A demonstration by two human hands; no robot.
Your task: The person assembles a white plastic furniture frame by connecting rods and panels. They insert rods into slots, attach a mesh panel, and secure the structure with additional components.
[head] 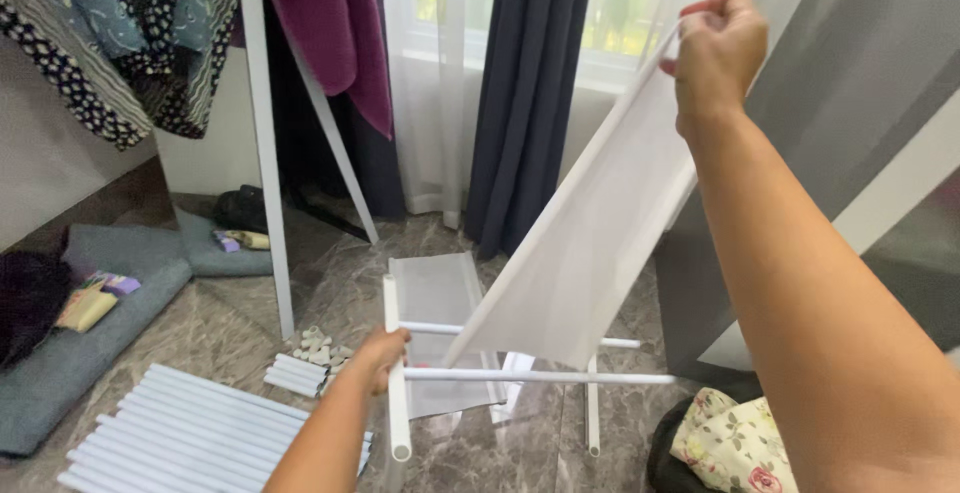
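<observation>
White tubes [190,433] are lying at seven o'clock, dark curtains [525,93] hanging at twelve, a floral cloth [735,443] sitting at five.

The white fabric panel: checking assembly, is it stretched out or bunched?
Stretched: white fabric panel runs taut from raised right hand to white tube frame.

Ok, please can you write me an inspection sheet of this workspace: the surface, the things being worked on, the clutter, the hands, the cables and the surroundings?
Surface: grey marble-look floor, partly covered by a grey mat.
Job's things: white tube frame, partly put together; white fabric panel slanting up from it; a second panel lying flat behind it.
Clutter: row of white tubes, small white connectors, floral cloth, small items on the mat.
Hands: left hand grips the frame's upright tube; right hand holds up the panel's top edge.
Cables: nothing seen.
Surroundings: dark curtain, sheer curtain, bright window, hanging patterned clothes, purple garment.
</observation>
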